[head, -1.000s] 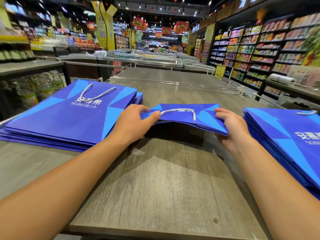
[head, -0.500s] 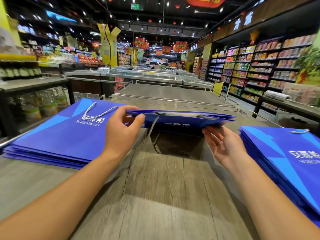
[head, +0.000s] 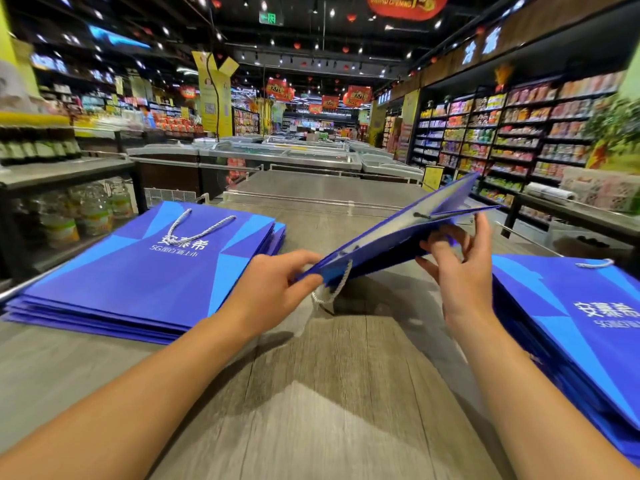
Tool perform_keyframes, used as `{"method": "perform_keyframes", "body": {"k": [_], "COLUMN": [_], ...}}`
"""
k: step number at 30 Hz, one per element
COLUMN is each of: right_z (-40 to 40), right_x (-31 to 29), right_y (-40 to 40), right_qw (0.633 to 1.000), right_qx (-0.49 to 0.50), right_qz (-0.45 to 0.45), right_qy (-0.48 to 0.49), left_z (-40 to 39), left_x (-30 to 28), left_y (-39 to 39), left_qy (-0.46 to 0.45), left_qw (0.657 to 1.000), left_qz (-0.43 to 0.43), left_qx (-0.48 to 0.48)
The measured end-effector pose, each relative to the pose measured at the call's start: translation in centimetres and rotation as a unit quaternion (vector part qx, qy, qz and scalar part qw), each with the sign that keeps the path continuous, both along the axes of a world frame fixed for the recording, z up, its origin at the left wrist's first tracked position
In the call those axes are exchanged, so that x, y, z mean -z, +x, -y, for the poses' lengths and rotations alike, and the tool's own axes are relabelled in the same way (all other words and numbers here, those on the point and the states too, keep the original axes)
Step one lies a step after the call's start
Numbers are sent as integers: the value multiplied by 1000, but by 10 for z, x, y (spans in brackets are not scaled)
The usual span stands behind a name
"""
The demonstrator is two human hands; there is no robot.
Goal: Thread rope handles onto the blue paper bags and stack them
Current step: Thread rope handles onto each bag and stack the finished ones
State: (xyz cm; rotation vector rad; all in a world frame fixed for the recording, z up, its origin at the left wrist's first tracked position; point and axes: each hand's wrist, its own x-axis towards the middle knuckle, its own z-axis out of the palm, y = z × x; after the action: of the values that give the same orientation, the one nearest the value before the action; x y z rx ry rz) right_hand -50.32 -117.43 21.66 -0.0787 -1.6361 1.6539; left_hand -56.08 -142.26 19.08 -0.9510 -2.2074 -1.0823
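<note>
Right stack [head: 571, 317] cut off by the frame edge.

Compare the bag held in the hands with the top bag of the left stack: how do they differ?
The held bag is lifted and tilted, its mouth open; the stack's top bag lies flat and closed. The held bag's rope handle hangs down; the top bag's handle rests on its printed face. Both are blue paper.

Your bag [head: 398, 233] has tilted — far end up to the right, mouth gaping. Your right hand [head: 460, 268] went from its edge to underneath; your left hand [head: 277, 289] now pinches the low corner — rope handle [head: 332, 289] dangling below.
</note>
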Motion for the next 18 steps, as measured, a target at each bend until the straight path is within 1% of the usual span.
{"method": "perform_keyframes", "body": {"k": [2,5,8,10,13,16,17,18], "right_z": [8,24,40,47,54,54,53,50], "right_x": [4,7,8,10,12,14,14,15], "right_y": [2,5,7,8,9,8,7,6], "right_qw": [998,988,977,974,976,976,974,971], "right_qx": [-20,-76,-108,-110,-78,-18,7,34], "right_qz": [-2,-5,5,13,24,7,0,-6], "right_qy": [61,132,182,195,202,219,227,237], "left_z": [-6,-16,-23,-25,-28,-30,-31,-32], "left_x": [5,9,8,8,9,12,12,12], "left_y": [4,12,18,20,22,19,19,19], "left_qy": [-43,-62,-63,-77,-112,-163,-171,-157], "left_qw": [999,996,993,992,989,981,979,981], "left_qz": [-1,-7,1,0,20,46,48,56], "left_qx": [25,61,98,97,90,99,100,99]}}
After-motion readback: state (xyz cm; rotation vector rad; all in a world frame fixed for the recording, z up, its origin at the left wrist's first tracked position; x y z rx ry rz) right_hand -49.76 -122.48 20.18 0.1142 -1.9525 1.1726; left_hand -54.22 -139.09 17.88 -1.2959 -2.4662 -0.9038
